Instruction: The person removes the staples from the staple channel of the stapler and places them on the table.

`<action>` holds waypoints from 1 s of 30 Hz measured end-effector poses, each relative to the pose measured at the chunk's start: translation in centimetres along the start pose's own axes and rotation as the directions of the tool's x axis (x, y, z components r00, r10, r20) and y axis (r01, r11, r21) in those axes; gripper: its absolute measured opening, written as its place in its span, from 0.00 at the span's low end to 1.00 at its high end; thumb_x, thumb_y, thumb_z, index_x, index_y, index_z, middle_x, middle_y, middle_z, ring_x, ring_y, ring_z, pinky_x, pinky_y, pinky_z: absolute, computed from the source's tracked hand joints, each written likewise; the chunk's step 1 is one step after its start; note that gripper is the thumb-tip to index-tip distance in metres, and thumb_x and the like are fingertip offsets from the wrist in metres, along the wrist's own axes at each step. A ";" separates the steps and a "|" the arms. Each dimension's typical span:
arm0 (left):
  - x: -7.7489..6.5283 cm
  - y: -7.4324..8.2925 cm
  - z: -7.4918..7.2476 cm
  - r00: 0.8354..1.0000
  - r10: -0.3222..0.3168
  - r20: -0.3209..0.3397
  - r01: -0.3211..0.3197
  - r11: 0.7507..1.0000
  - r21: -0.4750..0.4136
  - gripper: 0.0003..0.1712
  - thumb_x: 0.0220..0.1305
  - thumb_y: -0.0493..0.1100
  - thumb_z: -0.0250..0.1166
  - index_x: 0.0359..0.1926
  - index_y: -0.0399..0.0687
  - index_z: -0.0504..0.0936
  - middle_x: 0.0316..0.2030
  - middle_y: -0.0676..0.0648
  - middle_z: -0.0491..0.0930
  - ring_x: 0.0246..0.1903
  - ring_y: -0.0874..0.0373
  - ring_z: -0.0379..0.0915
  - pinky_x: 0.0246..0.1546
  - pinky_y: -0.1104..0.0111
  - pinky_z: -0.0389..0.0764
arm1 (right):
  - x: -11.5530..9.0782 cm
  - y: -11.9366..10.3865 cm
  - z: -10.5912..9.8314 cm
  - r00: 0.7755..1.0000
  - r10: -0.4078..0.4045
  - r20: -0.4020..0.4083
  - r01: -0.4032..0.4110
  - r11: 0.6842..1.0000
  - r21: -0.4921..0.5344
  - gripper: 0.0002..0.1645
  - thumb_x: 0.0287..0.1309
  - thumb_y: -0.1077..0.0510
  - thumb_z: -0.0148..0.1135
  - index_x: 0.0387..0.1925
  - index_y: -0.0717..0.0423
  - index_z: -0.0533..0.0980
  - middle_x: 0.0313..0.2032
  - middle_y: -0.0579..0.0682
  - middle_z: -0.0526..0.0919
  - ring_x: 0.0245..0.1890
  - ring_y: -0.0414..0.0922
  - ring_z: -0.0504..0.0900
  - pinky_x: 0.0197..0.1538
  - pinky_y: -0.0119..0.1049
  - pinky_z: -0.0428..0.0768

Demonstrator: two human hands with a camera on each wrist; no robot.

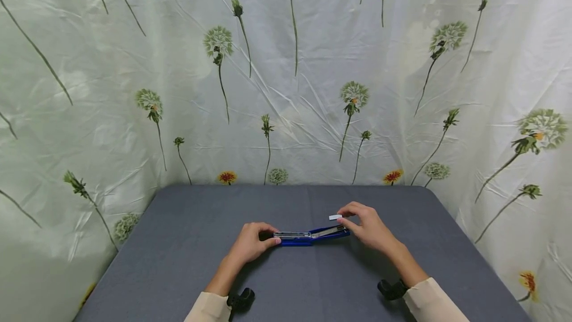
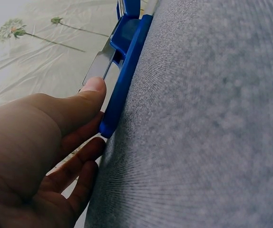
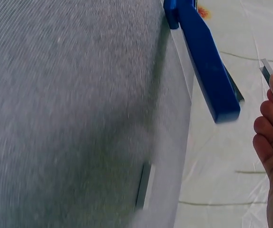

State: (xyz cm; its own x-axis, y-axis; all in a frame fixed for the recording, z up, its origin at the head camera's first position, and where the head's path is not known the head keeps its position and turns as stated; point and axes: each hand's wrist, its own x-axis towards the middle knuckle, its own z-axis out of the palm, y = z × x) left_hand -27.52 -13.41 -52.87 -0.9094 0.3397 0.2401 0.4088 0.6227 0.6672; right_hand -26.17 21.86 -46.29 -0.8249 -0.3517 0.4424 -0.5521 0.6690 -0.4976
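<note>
A blue stapler [image 1: 297, 243] lies opened out on the table, its metal magazine showing and its top arm [image 3: 212, 71] swung back to the right, raised above the cloth. My left hand [image 1: 250, 243] grips the stapler's left end; in the left wrist view, the thumb [image 2: 94, 86] presses on the metal magazine while fingers lie at the blue base [image 2: 127, 80]. Above the swung-back arm, my right hand [image 1: 368, 227] pinches a short strip of staples [image 1: 334, 217] between thumb and fingertips. The strip's channel-shaped end [image 3: 266, 69] points out past the thumb in the right wrist view.
A second staple strip [image 3: 146, 186] lies on the grey table cloth [image 1: 178, 262], below the right hand in the right wrist view. Behind the table hangs a pale curtain [image 1: 286, 88] with dandelion prints. Black wrist mounts [image 1: 241, 300] sit on both forearms.
</note>
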 end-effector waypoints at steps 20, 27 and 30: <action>-0.1 0.1 0.0 1.000 0.008 -0.012 -0.008 1.000 -0.012 0.09 0.62 0.53 0.75 0.41 0.61 0.92 0.41 0.58 0.90 0.47 0.57 0.85 0.54 0.53 0.81 | -1.9 2.7 -2.7 0.997 0.041 -0.059 -0.044 0.998 -0.052 0.05 0.62 0.58 0.72 0.41 0.47 0.85 0.39 0.39 0.86 0.39 0.35 0.83 0.42 0.39 0.82; -0.1 0.0 0.1 1.000 0.015 -0.013 -0.015 1.000 -0.010 0.09 0.62 0.53 0.75 0.42 0.61 0.92 0.41 0.58 0.90 0.47 0.57 0.85 0.54 0.53 0.81 | -2.8 3.4 -3.3 0.996 0.036 -0.084 -0.043 0.997 -0.071 0.06 0.62 0.59 0.73 0.40 0.48 0.85 0.39 0.39 0.86 0.38 0.34 0.81 0.40 0.36 0.81; -0.1 -0.1 0.1 1.000 0.018 -0.018 -0.018 1.000 -0.006 0.09 0.62 0.53 0.75 0.41 0.61 0.92 0.40 0.58 0.90 0.47 0.57 0.85 0.54 0.54 0.81 | -3.2 3.7 -3.6 0.995 0.029 -0.095 -0.037 0.996 -0.083 0.06 0.61 0.59 0.73 0.40 0.48 0.86 0.38 0.39 0.86 0.38 0.34 0.81 0.40 0.36 0.81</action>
State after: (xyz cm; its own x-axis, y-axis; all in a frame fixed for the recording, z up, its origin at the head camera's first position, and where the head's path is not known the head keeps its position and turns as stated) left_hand -27.41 -13.45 -53.00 -0.9032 0.3380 0.2645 0.4244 0.6120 0.6673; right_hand -25.16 27.79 -46.86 -0.8255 -0.2678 0.4968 -0.5088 0.7339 -0.4499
